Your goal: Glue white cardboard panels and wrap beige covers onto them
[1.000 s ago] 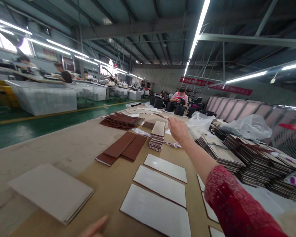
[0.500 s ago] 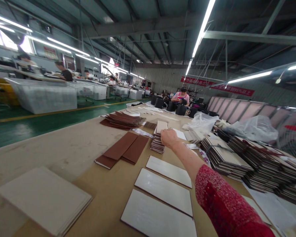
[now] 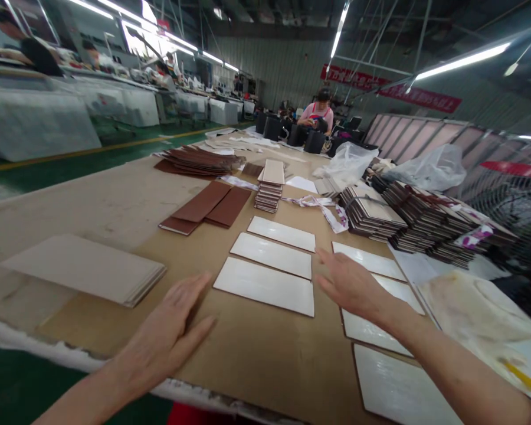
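Observation:
My left hand (image 3: 170,333) lies flat and open on the brown cardboard sheet (image 3: 256,348), just left of the nearest white panel (image 3: 265,285). My right hand (image 3: 349,283) hovers open between that column of three white panels and a second column of white panels (image 3: 371,262) on the right, its fingers stretched out and holding nothing. Farther back stands a small stack of cards with a beige top (image 3: 269,186), apart from both hands.
A beige board stack (image 3: 86,268) lies at the left. Brown panels (image 3: 206,203) and a fanned brown pile (image 3: 199,160) sit behind. Dark stacks (image 3: 407,218) and plastic bags (image 3: 429,168) crowd the right side. A person in pink (image 3: 316,112) sits at the far end.
My right hand has drawn back from the small stack to the near white panels. My left hand has come into view flat on the cardboard. The view has tilted downward.

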The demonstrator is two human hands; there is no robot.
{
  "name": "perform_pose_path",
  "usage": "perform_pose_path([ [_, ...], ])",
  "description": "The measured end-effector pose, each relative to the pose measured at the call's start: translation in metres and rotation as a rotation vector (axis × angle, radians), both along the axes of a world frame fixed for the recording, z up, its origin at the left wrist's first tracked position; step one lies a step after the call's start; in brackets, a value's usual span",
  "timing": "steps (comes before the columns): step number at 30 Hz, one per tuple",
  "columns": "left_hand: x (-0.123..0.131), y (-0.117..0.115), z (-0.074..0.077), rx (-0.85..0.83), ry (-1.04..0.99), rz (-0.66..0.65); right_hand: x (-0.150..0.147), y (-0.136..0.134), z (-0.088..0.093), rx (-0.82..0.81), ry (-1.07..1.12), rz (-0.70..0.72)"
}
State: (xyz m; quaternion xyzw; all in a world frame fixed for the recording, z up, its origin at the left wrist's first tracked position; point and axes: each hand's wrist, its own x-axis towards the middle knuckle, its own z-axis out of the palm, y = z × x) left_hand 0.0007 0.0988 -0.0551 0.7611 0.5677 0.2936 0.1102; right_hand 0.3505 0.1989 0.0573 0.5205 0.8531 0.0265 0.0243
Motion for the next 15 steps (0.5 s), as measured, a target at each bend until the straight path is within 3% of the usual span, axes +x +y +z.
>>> perform_pose_path([
  [3,0.016,0.018,-0.004,0.002,0.128,0.005,0.008,-0.042,-0.021,-0.098,0.038,-0.007],
  [8,0.025,0.02,-0.005,-0.072,0.213,0.048,0.005,-0.075,-0.042,-0.126,0.121,0.04],
  [11,0.022,-0.001,-0.003,-0.068,0.202,0.052,0.006,-0.095,-0.045,-0.104,0.172,0.059],
  [15,0.015,-0.047,0.003,-0.063,0.204,0.052,0.014,-0.127,-0.053,0.038,0.278,0.185],
])
